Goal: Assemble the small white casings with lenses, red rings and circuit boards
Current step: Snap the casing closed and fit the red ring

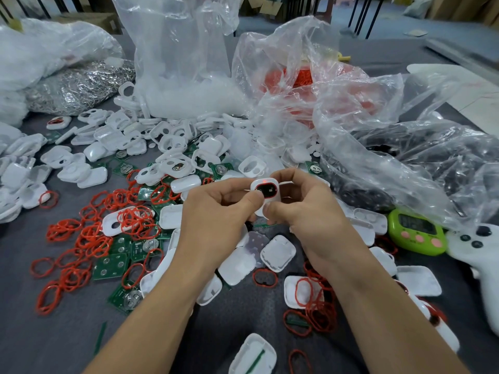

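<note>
Both hands, left hand and right hand, pinched one white casing in curled fingers, its red ring seated. Loose casings, red rings and circuit boards covered the tabletop, so most assembly seemingly remained.

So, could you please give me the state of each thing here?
white casing: held up between both hands, red ring fitted in its front.
left hand: pinching the casing.
right hand: pinching the casing.
green timer: lying face up.

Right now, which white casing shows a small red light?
The casing pinched between the left hand and right hand; a red dot glows near its top edge, unlike those lying loose.
</note>
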A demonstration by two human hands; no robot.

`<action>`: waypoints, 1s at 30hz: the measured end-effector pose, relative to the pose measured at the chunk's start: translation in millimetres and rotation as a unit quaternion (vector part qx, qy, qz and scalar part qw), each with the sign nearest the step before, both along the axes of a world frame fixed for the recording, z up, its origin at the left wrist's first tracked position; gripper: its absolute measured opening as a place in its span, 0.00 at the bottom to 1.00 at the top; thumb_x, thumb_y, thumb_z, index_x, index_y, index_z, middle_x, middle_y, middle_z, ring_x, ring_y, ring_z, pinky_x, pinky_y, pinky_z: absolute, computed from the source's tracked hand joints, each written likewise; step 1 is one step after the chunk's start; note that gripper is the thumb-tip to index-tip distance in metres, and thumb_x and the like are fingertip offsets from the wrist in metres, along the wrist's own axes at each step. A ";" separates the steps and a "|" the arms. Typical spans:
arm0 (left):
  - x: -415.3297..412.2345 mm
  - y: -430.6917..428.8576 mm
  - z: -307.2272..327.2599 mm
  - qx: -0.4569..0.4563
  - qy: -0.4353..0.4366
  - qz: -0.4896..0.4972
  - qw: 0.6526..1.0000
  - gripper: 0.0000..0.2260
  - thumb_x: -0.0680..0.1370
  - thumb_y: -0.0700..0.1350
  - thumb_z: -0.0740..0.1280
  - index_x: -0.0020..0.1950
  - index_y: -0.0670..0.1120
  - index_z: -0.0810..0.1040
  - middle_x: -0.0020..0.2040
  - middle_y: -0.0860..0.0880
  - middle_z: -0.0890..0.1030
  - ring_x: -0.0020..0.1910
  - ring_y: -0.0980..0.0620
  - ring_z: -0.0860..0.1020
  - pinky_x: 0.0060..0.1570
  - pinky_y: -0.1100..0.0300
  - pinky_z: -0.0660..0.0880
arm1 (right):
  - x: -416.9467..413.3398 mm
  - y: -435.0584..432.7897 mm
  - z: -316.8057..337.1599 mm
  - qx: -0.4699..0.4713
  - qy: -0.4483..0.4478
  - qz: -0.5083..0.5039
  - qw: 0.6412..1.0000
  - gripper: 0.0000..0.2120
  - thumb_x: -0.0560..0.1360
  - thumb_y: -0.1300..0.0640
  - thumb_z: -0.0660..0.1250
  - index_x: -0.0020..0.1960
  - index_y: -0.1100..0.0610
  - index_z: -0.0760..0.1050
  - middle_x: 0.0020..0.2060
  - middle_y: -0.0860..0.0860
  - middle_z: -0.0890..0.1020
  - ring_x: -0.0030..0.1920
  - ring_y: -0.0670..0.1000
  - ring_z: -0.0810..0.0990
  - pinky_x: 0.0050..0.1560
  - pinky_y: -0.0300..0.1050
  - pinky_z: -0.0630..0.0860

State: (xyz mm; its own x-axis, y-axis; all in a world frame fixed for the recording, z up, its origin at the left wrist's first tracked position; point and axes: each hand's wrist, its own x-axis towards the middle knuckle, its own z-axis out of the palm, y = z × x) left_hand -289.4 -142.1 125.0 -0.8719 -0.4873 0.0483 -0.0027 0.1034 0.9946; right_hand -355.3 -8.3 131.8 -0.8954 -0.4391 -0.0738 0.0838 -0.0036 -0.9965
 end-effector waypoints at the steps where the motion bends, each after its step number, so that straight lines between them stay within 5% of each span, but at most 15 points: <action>1: 0.1 0.0 0.1 0.005 0.000 0.001 1.000 0.06 0.76 0.41 0.75 0.48 0.52 0.89 0.32 0.50 0.85 0.29 0.57 0.79 0.31 0.67 0.72 | -0.1 0.4 0.5 -0.003 -0.006 0.001 1.000 0.19 0.71 0.75 0.71 0.45 0.50 0.81 0.36 0.53 0.83 0.34 0.50 0.79 0.35 0.39 0.77; 7: -0.3 -1.3 1.2 0.020 -0.006 0.006 1.000 0.06 0.77 0.43 0.75 0.47 0.54 0.89 0.30 0.48 0.83 0.30 0.53 0.79 0.32 0.59 0.74 | -2.6 3.3 1.7 -0.020 -0.064 0.029 0.997 0.20 0.71 0.77 0.67 0.52 0.55 0.82 0.42 0.57 0.84 0.41 0.54 0.81 0.46 0.51 0.81; 15: 1.7 -0.3 1.7 0.014 0.016 -0.021 1.000 0.07 0.74 0.41 0.78 0.47 0.54 0.89 0.33 0.48 0.85 0.30 0.55 0.79 0.32 0.62 0.74 | -0.1 -2.0 0.2 0.001 -0.018 -0.026 0.999 0.26 0.66 0.80 0.65 0.38 0.49 0.84 0.36 0.53 0.86 0.35 0.49 0.81 0.34 0.42 0.79; 22: 1.8 0.9 1.2 -0.014 0.013 -0.005 1.000 0.06 0.75 0.41 0.77 0.46 0.53 0.89 0.32 0.48 0.84 0.29 0.55 0.79 0.31 0.64 0.73 | 4.3 -5.5 -3.4 0.030 0.027 -0.021 0.999 0.18 0.72 0.73 0.67 0.43 0.50 0.82 0.33 0.45 0.83 0.33 0.43 0.78 0.35 0.36 0.75; 30: 0.9 0.7 -0.1 -0.015 -0.003 0.000 1.000 0.06 0.76 0.42 0.76 0.46 0.54 0.88 0.32 0.49 0.84 0.31 0.54 0.81 0.31 0.66 0.72 | 2.7 -0.5 -1.4 0.046 0.039 0.001 0.998 0.15 0.73 0.70 0.69 0.47 0.49 0.82 0.38 0.49 0.85 0.38 0.46 0.80 0.40 0.40 0.78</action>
State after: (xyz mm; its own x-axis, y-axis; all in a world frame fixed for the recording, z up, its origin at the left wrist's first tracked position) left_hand -288.5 -141.4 124.9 -0.8721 -0.4859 0.0580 -0.0079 0.1325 0.9912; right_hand -352.6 -8.7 130.3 -0.8994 -0.4348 -0.0445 0.0069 0.0877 -0.9961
